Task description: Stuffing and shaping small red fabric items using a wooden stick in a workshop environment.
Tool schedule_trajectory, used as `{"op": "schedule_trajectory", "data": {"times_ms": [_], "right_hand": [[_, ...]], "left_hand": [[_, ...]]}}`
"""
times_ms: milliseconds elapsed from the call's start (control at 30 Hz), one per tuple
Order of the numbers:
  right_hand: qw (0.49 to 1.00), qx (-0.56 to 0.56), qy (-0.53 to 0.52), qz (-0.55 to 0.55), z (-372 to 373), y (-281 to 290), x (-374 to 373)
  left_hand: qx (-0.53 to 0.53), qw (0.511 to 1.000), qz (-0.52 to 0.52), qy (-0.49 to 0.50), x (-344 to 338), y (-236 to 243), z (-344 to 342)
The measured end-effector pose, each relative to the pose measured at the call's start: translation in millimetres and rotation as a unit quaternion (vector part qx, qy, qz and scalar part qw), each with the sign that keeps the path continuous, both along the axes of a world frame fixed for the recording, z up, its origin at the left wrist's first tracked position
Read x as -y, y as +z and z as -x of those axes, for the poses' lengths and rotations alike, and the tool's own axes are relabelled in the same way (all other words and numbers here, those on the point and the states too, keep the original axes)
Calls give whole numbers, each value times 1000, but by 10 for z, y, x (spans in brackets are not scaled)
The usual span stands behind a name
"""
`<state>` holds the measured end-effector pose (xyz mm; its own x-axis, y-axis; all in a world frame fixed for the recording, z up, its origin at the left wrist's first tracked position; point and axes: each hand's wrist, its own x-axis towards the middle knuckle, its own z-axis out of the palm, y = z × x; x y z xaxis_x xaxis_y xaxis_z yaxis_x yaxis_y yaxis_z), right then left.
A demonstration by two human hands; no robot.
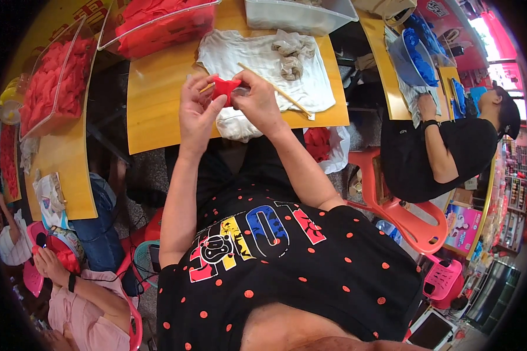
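Both my hands hold a small, soft red piece [223, 88] above the wooden table [152, 111]. It looks like thin folded material; its exact kind I cannot make out. My left hand [197, 111] pinches its left side between thumb and fingers. The fingers of my right hand [257, 102] are closed on its right edge. Just beyond and to the right, a thin wooden stick [284, 95] lies slantwise on a white cloth [316, 76]. Crumpled beige pieces [293, 55] rest on that cloth. A bunched white fabric [237, 127] sits at the table's near edge.
Clear bins of red pieces stand at the far left [164, 29] and on the left table [58, 82]. Another clear bin [301, 20] is at the back. A co-worker in black [427, 152] sits right beside a blue-filled bin [413, 55]; another in pink [93, 298] sits lower left.
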<state>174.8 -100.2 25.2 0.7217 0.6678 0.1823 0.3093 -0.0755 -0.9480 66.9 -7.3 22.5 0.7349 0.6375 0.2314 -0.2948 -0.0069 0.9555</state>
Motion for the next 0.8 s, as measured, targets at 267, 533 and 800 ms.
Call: {"op": "schedule_trajectory", "data": {"times_ms": [267,533,800], "right_hand": [[945,-294,109,-90,-91,-38,12],[955,-271,111,-44,-2,-218,-33],[968,-232,58,-78,110,-210,-106]], "left_hand": [[-40,941,331,-53,-190,-169,10],[-63,967,245,-1,-160,-327,3],[-57,955,292,10,-191,-315,41]]}}
